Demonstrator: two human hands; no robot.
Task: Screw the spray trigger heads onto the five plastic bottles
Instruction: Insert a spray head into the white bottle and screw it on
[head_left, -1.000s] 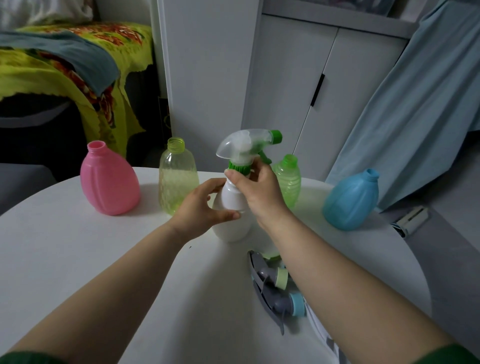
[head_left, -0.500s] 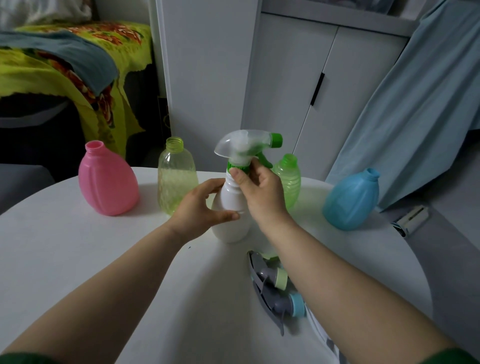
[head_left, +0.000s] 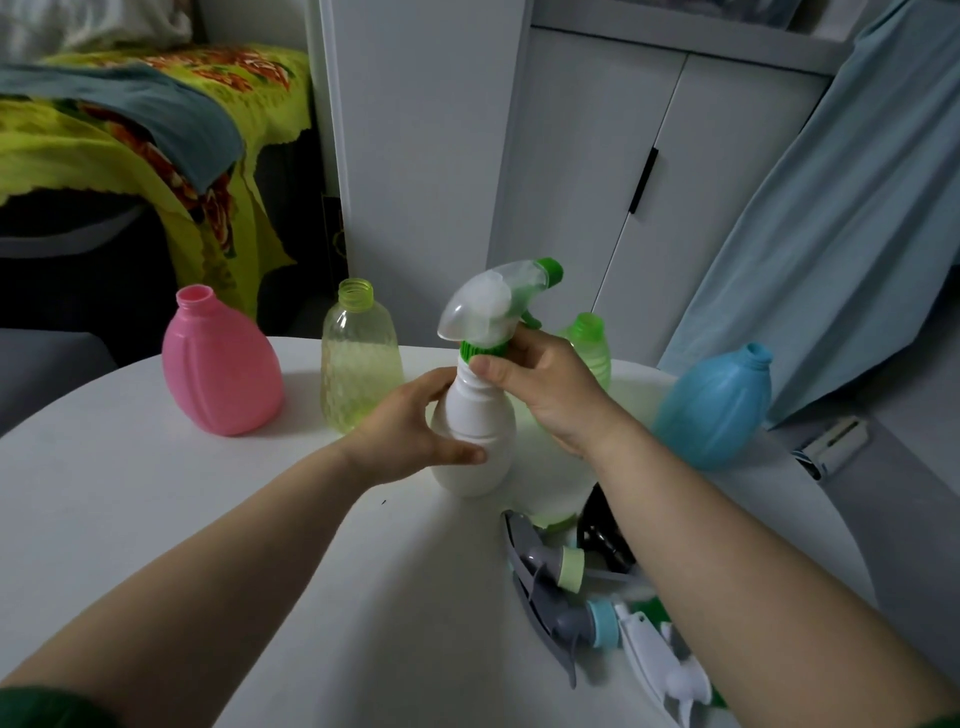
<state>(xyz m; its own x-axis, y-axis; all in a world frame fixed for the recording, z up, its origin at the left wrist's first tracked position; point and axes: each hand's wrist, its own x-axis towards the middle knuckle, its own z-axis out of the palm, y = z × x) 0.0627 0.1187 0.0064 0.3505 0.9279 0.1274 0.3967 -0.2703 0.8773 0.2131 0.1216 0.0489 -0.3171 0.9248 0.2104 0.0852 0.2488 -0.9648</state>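
Note:
A white bottle (head_left: 475, 441) stands on the round white table (head_left: 156, 493). My left hand (head_left: 410, 431) wraps around its body from the left. On its neck sits a clear spray trigger head (head_left: 493, 306) with a green collar and green nozzle; my right hand (head_left: 545, 384) grips the collar. Behind stand a pink bottle (head_left: 221, 364), a yellow-green clear bottle (head_left: 361, 358), a green bottle (head_left: 589, 343) partly hidden by my right hand, and a blue bottle (head_left: 714, 405), all without heads.
Loose trigger heads (head_left: 566, 587) lie in a pile on the table under my right forearm, grey ones with pale green and blue collars and a white one. White cupboard doors (head_left: 597, 182) and a blue cloth (head_left: 831, 208) stand behind the table.
The trigger head has turned slightly on the white bottle, its nozzle swinging a little, while my right fingers shifted on the green collar. My left hand kept its hold.

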